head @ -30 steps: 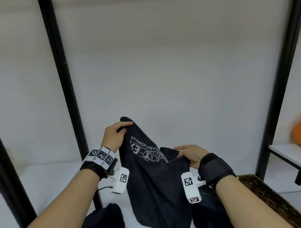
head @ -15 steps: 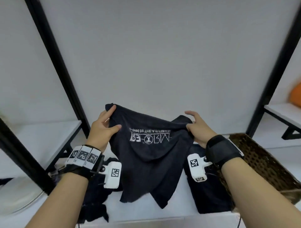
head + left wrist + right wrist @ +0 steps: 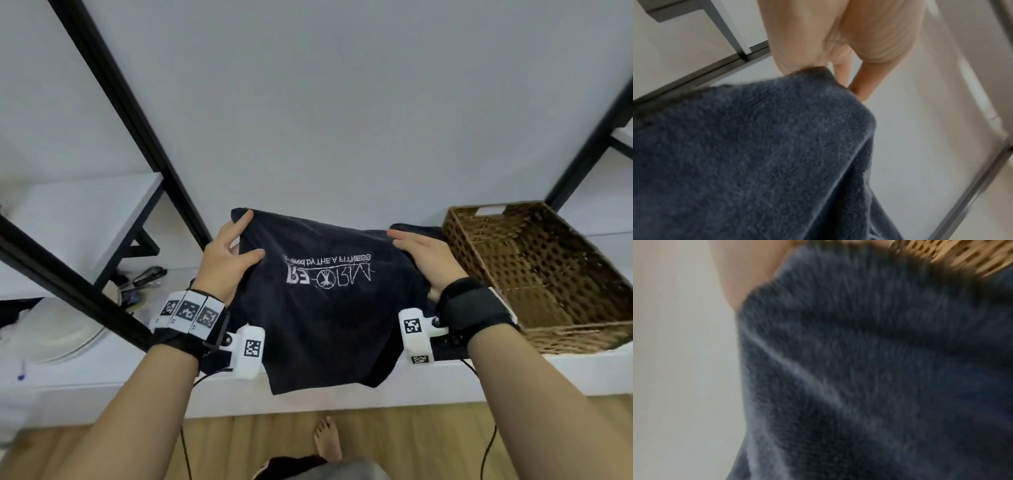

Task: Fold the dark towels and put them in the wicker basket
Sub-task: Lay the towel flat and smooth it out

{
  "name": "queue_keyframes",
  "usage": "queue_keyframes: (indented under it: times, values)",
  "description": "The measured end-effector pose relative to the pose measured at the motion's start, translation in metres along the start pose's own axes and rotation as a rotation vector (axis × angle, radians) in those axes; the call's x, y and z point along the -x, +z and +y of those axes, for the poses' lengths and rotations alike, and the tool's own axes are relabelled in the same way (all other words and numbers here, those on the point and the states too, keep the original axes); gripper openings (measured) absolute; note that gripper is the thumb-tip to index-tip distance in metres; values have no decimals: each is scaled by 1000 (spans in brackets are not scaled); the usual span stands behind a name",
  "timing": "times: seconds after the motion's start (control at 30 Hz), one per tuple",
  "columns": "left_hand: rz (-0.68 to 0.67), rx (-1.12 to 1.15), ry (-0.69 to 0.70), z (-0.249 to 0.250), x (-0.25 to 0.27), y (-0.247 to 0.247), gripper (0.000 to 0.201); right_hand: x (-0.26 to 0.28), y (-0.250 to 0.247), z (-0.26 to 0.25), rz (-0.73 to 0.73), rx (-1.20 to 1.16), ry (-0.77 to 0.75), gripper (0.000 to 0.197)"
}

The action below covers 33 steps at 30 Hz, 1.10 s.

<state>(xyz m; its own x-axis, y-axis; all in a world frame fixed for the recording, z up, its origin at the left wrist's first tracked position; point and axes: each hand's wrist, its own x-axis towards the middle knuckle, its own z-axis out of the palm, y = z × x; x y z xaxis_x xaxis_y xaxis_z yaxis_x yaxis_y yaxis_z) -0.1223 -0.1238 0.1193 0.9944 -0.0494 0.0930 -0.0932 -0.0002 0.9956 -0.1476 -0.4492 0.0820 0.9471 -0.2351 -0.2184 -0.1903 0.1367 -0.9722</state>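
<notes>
Dark navy terry towel with white embroidered lettering (image 3: pixel 325 308): held spread above white bench (image 3: pixel 102 377), near edge hanging past bench front edge. Left hand (image 3: pixel 226 263) pinches far left corner, thumb on top. Right hand (image 3: pixel 424 260) grips far right corner. Likely purpose: tension for flat lay-down before folding. Empty brown wicker basket (image 3: pixel 548 274) at bench right end, awaiting towel.

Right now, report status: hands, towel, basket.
Left hand and right hand both grip the dark towel, spread above the shelf. Wicker basket empty, unobstructed.
</notes>
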Motion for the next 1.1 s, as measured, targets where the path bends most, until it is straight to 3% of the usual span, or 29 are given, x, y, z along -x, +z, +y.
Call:
queue_keyframes:
  times: [0.07, 0.17, 0.33, 0.6, 0.77, 1.1]
  values:
    - [-1, -177, -68, -30, -10, -2, 68, -12, 1, 26, 45, 114, -24, 27]
    - [-61, -417, -159, -79, -21, -4, 67, -29, 2, 66, 46, 246, 61, 35]
    - [-171, -639, -282, -151, -29, -1, 64, -52, 8, 123, 46, 490, 155, 43]
    - [-232, -666, -503, -234, -43, 6, 68, -87, 18, 183, -60, 846, 241, 46]
    - [-293, -687, -585, -281, -51, 7, 69, -101, 20, 222, -112, 882, 293, 46]
    - [16, -548, -525, -310, -125, -1, 53, -170, 29, 230, 69, 898, 107, 45]
